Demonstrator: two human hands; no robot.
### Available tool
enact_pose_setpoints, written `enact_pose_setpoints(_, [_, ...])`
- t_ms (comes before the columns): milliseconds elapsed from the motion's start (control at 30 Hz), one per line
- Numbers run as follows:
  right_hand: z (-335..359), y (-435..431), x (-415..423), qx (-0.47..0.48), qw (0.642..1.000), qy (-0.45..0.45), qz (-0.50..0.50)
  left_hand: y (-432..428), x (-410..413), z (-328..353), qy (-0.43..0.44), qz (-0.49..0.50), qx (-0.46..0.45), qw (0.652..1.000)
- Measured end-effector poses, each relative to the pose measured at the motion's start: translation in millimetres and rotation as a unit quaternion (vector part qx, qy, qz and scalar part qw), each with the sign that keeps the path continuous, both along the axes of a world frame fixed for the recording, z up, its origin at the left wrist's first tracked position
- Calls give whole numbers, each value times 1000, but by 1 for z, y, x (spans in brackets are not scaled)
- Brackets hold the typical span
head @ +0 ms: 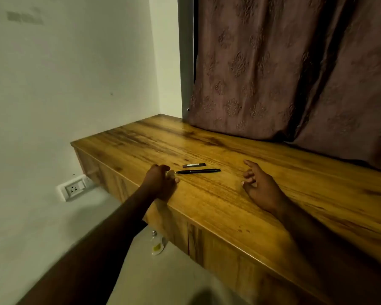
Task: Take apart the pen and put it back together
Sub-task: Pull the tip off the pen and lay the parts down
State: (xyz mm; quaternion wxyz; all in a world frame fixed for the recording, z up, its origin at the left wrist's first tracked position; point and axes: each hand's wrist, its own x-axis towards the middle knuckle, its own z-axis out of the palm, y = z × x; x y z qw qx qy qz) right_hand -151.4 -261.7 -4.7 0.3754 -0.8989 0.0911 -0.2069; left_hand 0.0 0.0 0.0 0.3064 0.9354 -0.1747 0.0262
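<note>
A black pen (198, 171) lies whole on the wooden cabinet top (229, 194), its tip pointing left. Just behind it sits a short dark tube-like piece (194, 165) with a pale label. My left hand (161, 183) rests at the front edge of the top, left of the pen tip, fingers loosely curled and holding nothing. Off to the right of the pen, my right hand (259, 186) lies on the wood with relaxed, spread fingers. Neither hand touches the pen.
A brown patterned curtain (295, 73) hangs onto the back of the cabinet top. The white wall (64, 84) with a socket (74, 189) is on the left. A small bottle (157, 244) stands on the floor below the cabinet's front edge.
</note>
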Motion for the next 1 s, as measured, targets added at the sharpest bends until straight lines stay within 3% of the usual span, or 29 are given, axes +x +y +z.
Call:
enact_pose_setpoints(133, [2, -1, 10, -25, 1000, 19, 1, -14, 8, -4, -42, -18, 46, 998])
enact_pose_setpoints(333, [-1, -7, 33, -54, 998, 26, 14, -20, 16, -17, -74, -43, -8, 996])
enact_pose_setpoints(433, [1, -6, 39, -77, 996, 30, 33, -19, 12, -20, -80, -92, -97, 988])
enact_pose_setpoints(633, [2, -11, 41, 67, 996, -3, 53, -22, 12, -18, -62, -145, -176, 972])
enact_pose_setpoints(1000, [-2, -8, 49, 81, 994, 6, 67, -27, 3, -20, 24, -136, -199, 970])
